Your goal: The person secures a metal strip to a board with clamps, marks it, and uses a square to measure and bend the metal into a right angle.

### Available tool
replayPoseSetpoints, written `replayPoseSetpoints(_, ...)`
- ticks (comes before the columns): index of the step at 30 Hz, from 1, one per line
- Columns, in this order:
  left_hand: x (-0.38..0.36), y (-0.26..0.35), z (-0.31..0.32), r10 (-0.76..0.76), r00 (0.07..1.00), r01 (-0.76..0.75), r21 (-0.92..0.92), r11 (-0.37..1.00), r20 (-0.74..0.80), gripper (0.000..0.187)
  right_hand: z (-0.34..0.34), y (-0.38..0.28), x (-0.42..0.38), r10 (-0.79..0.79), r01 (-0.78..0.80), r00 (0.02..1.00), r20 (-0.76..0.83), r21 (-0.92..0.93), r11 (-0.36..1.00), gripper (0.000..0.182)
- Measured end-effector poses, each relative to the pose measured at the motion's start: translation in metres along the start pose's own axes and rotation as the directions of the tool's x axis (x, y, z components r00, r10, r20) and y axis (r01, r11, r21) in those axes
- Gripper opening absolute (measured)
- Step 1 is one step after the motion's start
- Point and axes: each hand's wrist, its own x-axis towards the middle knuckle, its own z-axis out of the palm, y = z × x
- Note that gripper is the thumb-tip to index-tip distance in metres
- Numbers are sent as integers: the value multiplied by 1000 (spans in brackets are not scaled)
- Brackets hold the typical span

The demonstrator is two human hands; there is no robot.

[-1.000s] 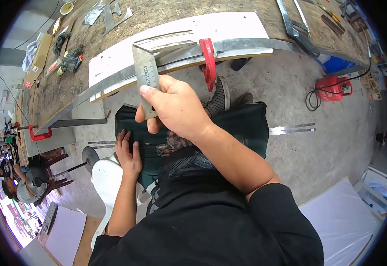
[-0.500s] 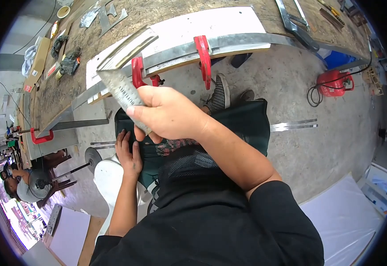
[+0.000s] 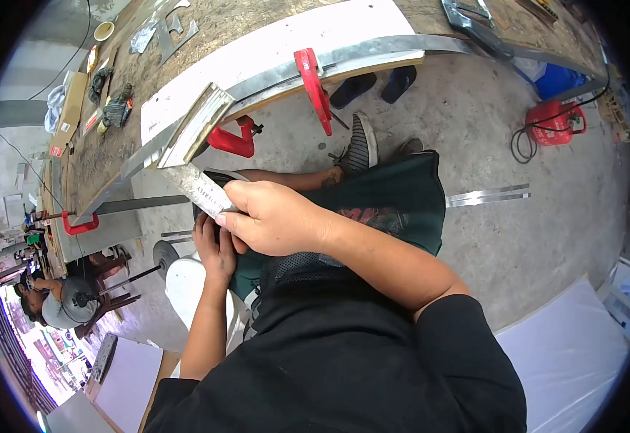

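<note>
My right hand [image 3: 268,218] grips an L-shaped corner piece [image 3: 198,189] by one leg, which is pale grey with printed lettering. Its other leg, a grooved profile, points up and away and overlaps the edge of the white board [image 3: 271,43] in this view. Along that board runs a curved grey metal strip [image 3: 362,52], with a red clamp [image 3: 313,90] on it. A second red clamp [image 3: 234,141] sits just beyond the corner piece, partly hidden by it. My left hand [image 3: 216,252] rests on my left thigh with its fingers stretched out.
A hacksaw [image 3: 477,32] lies on the wooden workbench [image 3: 221,20]. Gloves [image 3: 116,110] and a cardboard box [image 3: 69,112] are at the left. A red gas cylinder [image 3: 552,123] stands on the floor at right, with metal strips [image 3: 488,196] nearer me. Another person [image 3: 62,303] sits far left.
My right hand has lowered the corner piece toward my lap, away from the board's surface. My left hand stays on my thigh. The whole view has shifted slightly.
</note>
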Motion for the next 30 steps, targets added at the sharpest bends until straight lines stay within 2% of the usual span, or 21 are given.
replayPoseSetpoints(12,-10,0,1,-1,1000,2,51,999,-20,43,6,15,-20,-33,31,999,-39,-51,998,22)
replayPoseSetpoints(21,-19,-25,5,-61,997,53,125,991,55,54,15,16,-28,-39,37,999,-24,-45,998,23)
replayPoseSetpoints(26,-19,-26,5,-26,998,20,88,996,62,67,25,25,-30,-70,69,997,-20,-55,996,23)
replayPoseSetpoints(30,-20,-22,4,5,999,-7,42,999,34,69,31,30,-33,-61,60,998,-4,-83,995,23)
